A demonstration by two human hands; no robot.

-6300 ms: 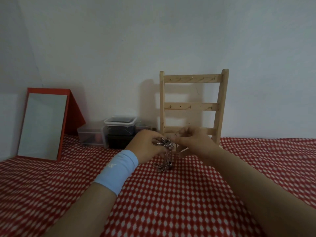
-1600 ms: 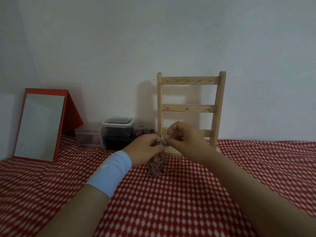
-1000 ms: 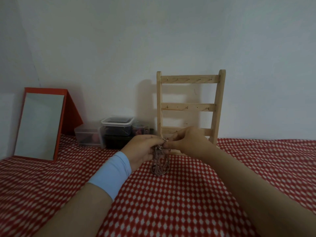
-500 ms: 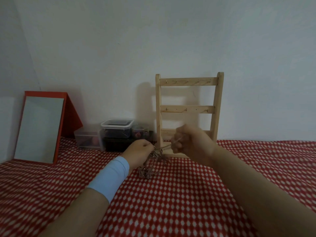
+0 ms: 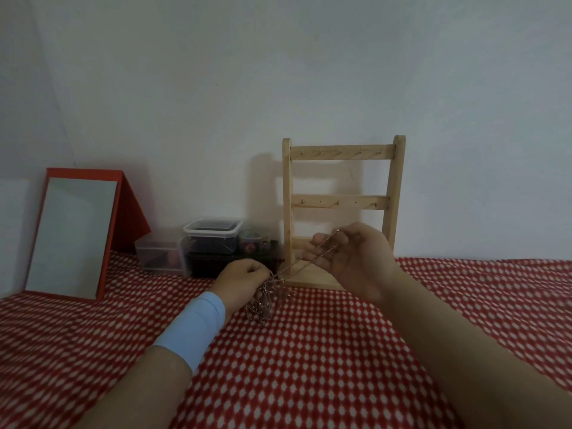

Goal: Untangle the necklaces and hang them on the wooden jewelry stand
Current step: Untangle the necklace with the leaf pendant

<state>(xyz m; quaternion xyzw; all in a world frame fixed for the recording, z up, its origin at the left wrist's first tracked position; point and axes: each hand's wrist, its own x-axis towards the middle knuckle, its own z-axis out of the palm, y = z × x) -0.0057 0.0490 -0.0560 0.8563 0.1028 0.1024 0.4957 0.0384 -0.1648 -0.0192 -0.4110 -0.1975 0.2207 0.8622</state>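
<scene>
Mostly blurred necklace tangle point(image 5: 263, 301) gripped in left hand point(image 5: 240, 278); right hand point(image 5: 353, 261) pinches taut strand point(image 5: 305, 263).

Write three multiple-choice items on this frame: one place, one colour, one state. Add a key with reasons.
1. Where is the mirror relative to the wooden jewelry stand?
A) left of it B) right of it C) on top of it
2. Mirror frame colour?
A) blue B) red C) green
3. The necklaces are:
A) hung on the stand B) bunched at the left hand, with one strand stretched to the right hand C) lying untouched

Key: 1 A, the mirror stands far left of the stand. 2 B, a red frame surrounds the glass. 3 B, the left hand grips the tangle, the right pinches a taut strand, and the stand's hooks are bare.
</scene>
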